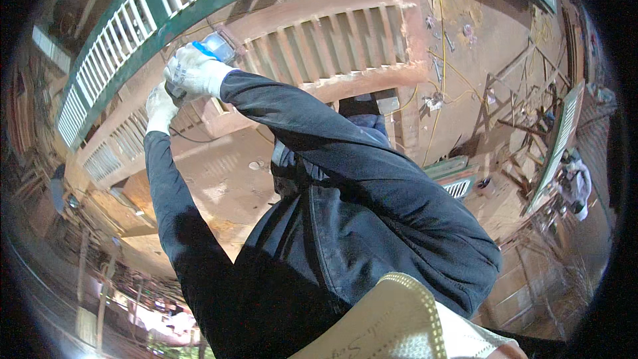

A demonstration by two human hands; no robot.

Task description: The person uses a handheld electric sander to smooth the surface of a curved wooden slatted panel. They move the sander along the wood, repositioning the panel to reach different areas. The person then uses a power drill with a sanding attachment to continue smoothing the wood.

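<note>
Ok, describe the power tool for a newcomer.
Find the largest green frame with white slats, then the pinkish slatted panel below it. At its left end, the gloved right hand grips the power tool; bright blue trim sets it apart from the panel.

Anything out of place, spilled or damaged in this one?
Mildly: a yellow cord trails loosely across the floor to the right of the pinkish-brown slatted panel, with small items strewn near it. That looks untidy, lying loose rather than gathered up. I can make out no spill or damage.

From my remote seat I see dusty brown floor point(488, 43) around the yellow cable point(442, 33), bright light point(169, 322) well left of it.
</note>
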